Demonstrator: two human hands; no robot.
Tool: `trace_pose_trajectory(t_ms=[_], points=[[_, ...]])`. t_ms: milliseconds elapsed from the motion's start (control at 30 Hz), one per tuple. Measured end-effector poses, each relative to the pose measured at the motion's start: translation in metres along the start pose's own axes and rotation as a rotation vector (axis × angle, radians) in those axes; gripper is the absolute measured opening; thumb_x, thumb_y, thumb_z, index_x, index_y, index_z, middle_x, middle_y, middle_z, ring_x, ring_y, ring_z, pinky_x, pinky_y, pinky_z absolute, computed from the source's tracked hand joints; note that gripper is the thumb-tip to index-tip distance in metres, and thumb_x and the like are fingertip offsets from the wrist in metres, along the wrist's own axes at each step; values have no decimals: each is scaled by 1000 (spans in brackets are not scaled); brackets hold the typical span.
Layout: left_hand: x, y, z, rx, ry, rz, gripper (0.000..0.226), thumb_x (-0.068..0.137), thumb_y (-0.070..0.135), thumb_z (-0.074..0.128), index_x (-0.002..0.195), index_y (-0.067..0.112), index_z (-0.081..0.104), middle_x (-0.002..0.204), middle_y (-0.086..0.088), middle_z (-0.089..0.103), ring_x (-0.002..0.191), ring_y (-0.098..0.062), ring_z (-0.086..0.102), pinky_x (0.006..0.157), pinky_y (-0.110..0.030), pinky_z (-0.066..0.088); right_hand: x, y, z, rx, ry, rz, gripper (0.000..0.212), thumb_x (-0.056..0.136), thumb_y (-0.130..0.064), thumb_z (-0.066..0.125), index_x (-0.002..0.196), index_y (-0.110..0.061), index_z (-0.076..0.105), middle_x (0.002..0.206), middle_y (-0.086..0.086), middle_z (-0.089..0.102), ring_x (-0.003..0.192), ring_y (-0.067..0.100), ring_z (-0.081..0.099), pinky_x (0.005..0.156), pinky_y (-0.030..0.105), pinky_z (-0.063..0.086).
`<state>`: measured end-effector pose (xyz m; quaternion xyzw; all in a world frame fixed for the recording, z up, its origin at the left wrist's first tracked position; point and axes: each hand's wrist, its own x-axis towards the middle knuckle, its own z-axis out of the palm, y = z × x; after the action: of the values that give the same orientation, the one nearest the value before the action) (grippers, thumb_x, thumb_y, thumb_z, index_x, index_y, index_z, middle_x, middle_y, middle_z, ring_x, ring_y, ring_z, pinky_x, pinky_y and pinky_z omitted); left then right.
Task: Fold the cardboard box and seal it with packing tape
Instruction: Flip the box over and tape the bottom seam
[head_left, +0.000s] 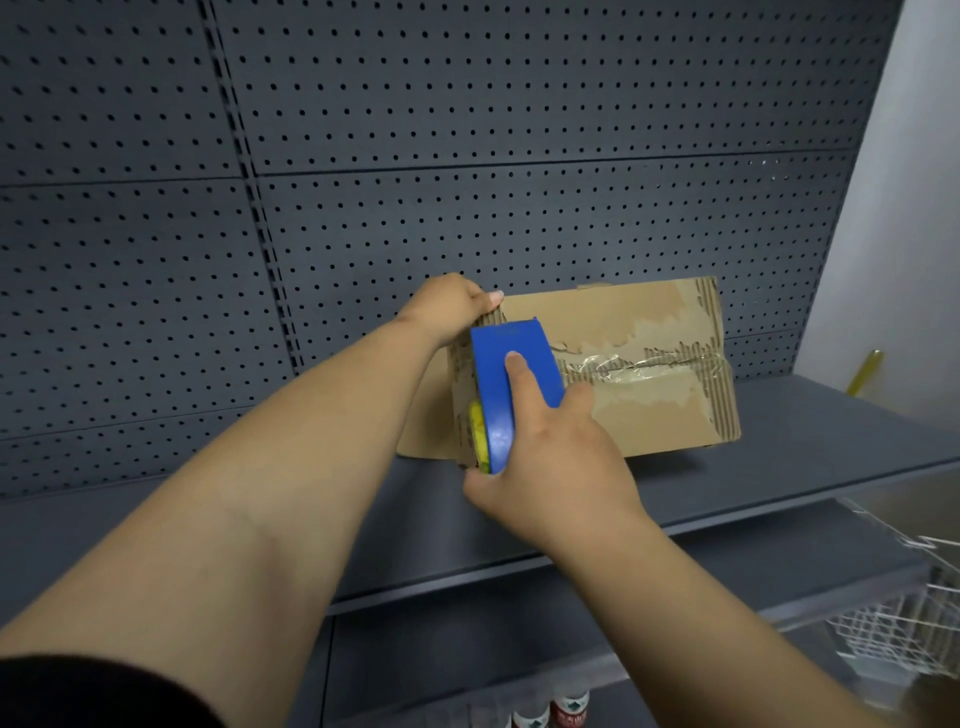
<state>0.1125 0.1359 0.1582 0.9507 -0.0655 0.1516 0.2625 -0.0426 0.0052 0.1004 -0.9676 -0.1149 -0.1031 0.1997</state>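
Observation:
A worn brown cardboard box (649, 410) lies closed on a dark grey shelf (779, 467), its top flaps meeting in a seam covered with wrinkled clear tape (639, 364). My left hand (447, 306) grips the box's far left top corner. My right hand (550, 457) holds a blue tape dispenser (511, 379) with a yellow core, the index finger pressed on its top. The dispenser sits on the left end of the seam, hiding that part of the box.
A dark perforated back panel (467, 156) rises behind the shelf. A wire basket (898, 613) sits at the lower right. Bottles with red labels (550, 712) stand on a lower level. A yellow object (865, 371) leans at the far right.

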Motion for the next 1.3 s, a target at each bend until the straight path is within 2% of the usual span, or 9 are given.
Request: trace_pose_trajectory(t_ms=[333, 533, 633, 733, 800, 933, 1100, 1200, 1300], points=[[1, 0, 1, 28, 26, -20, 46, 96, 40, 45, 57, 14, 44, 59, -1, 41, 55, -15, 39, 51, -26, 27, -45, 8, 14, 66, -72, -2, 98, 75, -55, 57, 142, -39, -12, 102, 2, 17, 72, 24, 44, 67, 28, 43], [-1, 0, 0, 0, 10, -26, 40, 95, 41, 46, 70, 13, 58, 64, 0, 50, 63, -15, 47, 54, -24, 33, -66, 10, 13, 68, -166, 4, 93, 77, -57, 52, 141, -43, -14, 111, 3, 23, 76, 25, 42, 69, 28, 39], [0, -3, 0, -26, -3, -2, 37, 95, 41, 46, 98, 11, 67, 92, -4, 64, 91, -21, 58, 69, -25, 38, -64, 10, 21, 39, -216, 15, 93, 78, -57, 51, 142, -41, -15, 113, 4, 22, 76, 26, 43, 70, 28, 41], [0, -10, 3, -121, 47, 12, 48, 92, 42, 51, 128, 11, 48, 132, -4, 54, 119, -20, 50, 88, -26, 36, -53, 13, 30, 8, -240, 22, 91, 80, -54, 49, 145, -36, -12, 123, 10, 25, 74, 27, 46, 71, 28, 46], [-1, -14, 6, -189, 83, 15, 46, 90, 42, 56, 124, 12, 45, 131, -4, 51, 115, -16, 49, 86, -25, 35, -46, 15, 35, -14, -255, 21, 90, 81, -55, 48, 146, -35, -12, 125, 12, 24, 73, 28, 46, 69, 29, 45], [-4, -19, 11, -175, 242, 40, 31, 86, 39, 62, 98, 14, 47, 109, -1, 45, 96, -17, 46, 78, -27, 36, -34, 16, 39, -45, -255, 16, 89, 82, -54, 48, 146, -33, -10, 131, 15, 23, 73, 29, 49, 69, 29, 46], [-10, -22, 14, 85, 548, 26, 46, 77, 53, 65, 79, 13, 41, 88, 0, 43, 85, -18, 41, 68, -31, 37, -27, 16, 40, -43, -254, -6, 89, 81, -52, 49, 146, -33, -9, 131, 14, 23, 72, 28, 48, 66, 30, 46], [-18, -20, 21, 168, 579, 14, 47, 82, 54, 57, 70, 12, 39, 77, -1, 44, 71, -21, 43, 59, -30, 30, -27, 16, 39, -46, -247, -25, 89, 82, -53, 49, 146, -33, -9, 124, 12, 26, 70, 27, 47, 63, 29, 44], [-27, -16, 31, 61, 613, 2, 42, 87, 47, 55, 72, 10, 44, 77, -3, 49, 70, -23, 46, 59, -32, 35, -27, 17, 39, -42, -239, -37, 89, 82, -54, 49, 146, -33, -9, 124, 12, 27, 70, 26, 44, 62, 28, 41]])
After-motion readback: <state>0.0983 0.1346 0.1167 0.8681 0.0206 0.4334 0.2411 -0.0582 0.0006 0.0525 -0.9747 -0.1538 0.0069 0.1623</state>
